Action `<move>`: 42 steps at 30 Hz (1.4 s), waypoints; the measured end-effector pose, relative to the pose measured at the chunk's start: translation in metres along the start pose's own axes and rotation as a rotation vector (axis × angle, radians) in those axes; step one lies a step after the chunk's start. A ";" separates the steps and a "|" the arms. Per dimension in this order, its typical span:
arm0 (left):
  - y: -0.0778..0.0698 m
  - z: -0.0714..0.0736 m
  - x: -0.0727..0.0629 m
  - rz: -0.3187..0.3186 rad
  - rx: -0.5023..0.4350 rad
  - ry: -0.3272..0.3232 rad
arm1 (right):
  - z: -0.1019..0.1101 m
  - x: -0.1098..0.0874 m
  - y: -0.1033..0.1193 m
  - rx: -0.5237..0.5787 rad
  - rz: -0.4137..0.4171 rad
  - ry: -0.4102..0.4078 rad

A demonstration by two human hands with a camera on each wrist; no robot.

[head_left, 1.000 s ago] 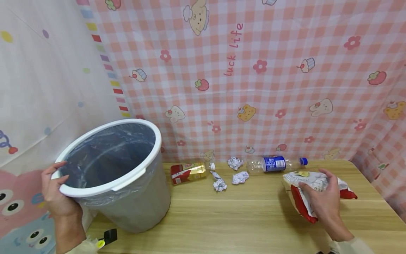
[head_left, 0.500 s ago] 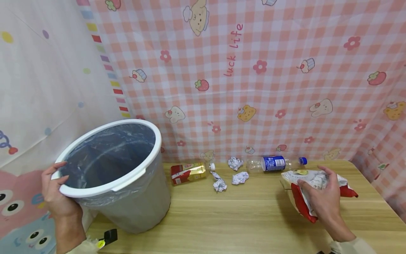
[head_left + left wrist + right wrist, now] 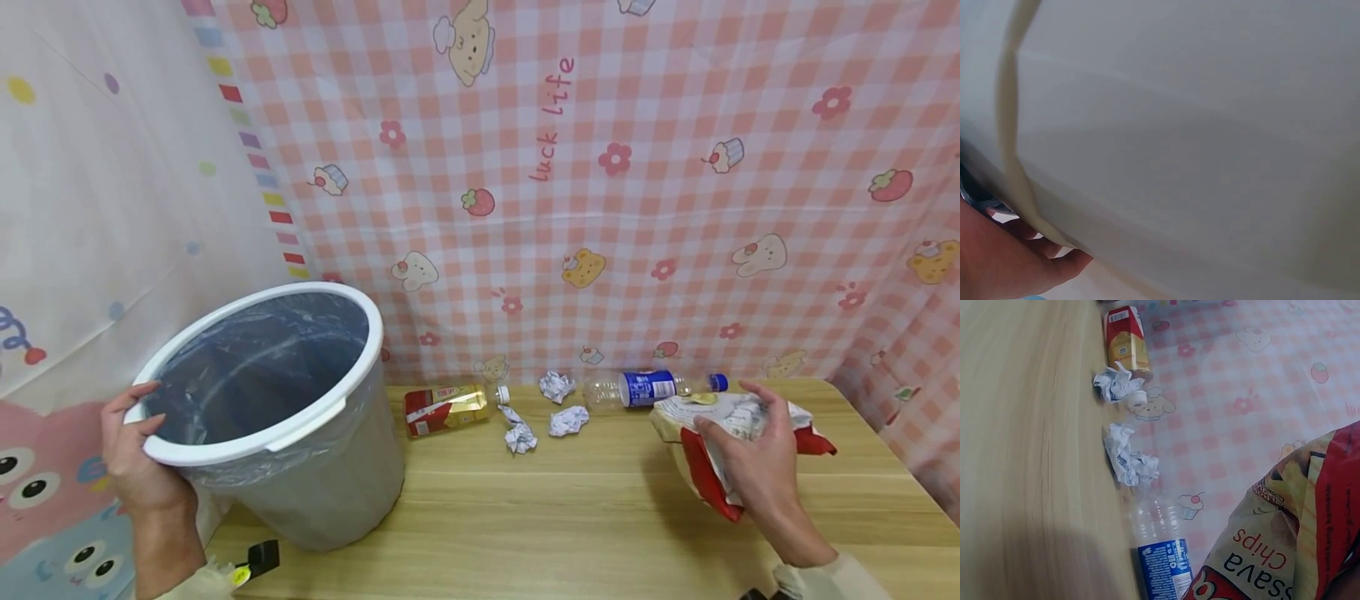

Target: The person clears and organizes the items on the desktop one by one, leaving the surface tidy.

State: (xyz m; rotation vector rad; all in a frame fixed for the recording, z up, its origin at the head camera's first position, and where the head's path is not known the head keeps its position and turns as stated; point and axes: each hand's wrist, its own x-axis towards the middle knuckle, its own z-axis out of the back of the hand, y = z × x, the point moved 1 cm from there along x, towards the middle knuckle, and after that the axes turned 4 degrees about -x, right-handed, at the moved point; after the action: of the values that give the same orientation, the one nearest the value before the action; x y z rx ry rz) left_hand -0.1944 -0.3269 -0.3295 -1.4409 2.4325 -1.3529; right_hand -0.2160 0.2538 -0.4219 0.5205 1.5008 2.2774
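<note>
At the left of the head view, a grey trash can (image 3: pixel 352 475) with a white rim and a clear plastic liner leans toward me. My left hand (image 3: pixel 146 467) grips its rim, with fingertips curled over into the opening. In the left wrist view the can's outer wall (image 3: pixel 1179 156) fills most of the picture. On the right, my right hand (image 3: pixel 765 475) holds a crumpled white-and-red chip bag (image 3: pixel 678 421) between thumb and fingers, low over the table. "Cassava chips" lettering shows on the bag (image 3: pixel 1260 556) in the right wrist view.
Along the back of the wooden table (image 3: pixel 525 517) lie a red-and-yellow bottle (image 3: pixel 446 410) with a white cap, crumpled white papers (image 3: pixel 567 421) and a clear bottle (image 3: pixel 648 388) with a blue label. Behind them hangs a pink checked cloth (image 3: pixel 525 217).
My right hand has shifted slightly left with the chip bag. The left hand and the trash can stay in place.
</note>
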 end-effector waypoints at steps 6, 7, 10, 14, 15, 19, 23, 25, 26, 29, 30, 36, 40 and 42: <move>0.000 0.000 0.000 0.000 0.014 -0.004 | -0.002 -0.001 0.004 0.029 0.028 -0.001; 0.000 -0.001 0.000 -0.001 0.015 -0.005 | -0.002 -0.001 0.005 0.027 0.028 0.001; 0.000 -0.001 0.000 -0.003 0.022 -0.004 | -0.004 -0.001 0.009 0.021 0.040 0.015; 0.000 0.000 0.000 -0.001 0.016 -0.003 | -0.006 -0.002 0.013 0.001 0.045 0.041; 0.000 0.000 0.000 -0.002 0.017 -0.002 | -0.007 -0.003 0.014 0.000 0.045 0.048; 0.000 0.000 0.000 -0.001 0.022 0.001 | -0.009 -0.004 0.018 0.001 0.050 0.069; 0.000 0.000 0.000 -0.003 0.028 0.001 | -0.012 -0.005 0.021 0.004 0.065 0.077; 0.000 -0.001 0.000 -0.004 0.030 -0.001 | -0.013 -0.006 0.023 0.014 0.078 0.079; 0.000 -0.001 0.000 -0.004 0.032 -0.002 | -0.014 -0.006 0.023 0.019 0.087 0.080; 0.000 -0.001 0.000 -0.005 0.036 -0.006 | -0.015 -0.007 0.025 0.043 0.117 0.084; 0.000 -0.001 0.000 -0.006 0.036 -0.005 | -0.016 -0.007 0.026 0.050 0.126 0.086; 0.000 0.000 0.001 -0.003 0.026 -0.003 | -0.019 -0.009 0.030 0.036 0.142 0.104; 0.000 0.000 0.000 -0.002 0.029 -0.002 | -0.020 -0.010 0.033 0.049 0.156 0.116; 0.000 0.000 0.000 -0.003 0.029 -0.002 | -0.021 -0.010 0.035 0.051 0.158 0.119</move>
State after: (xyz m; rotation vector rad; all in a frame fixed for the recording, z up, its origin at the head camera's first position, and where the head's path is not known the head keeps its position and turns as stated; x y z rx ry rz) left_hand -0.1948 -0.3268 -0.3296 -1.4391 2.4004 -1.3807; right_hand -0.2209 0.2197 -0.3985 0.5446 1.6311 2.4338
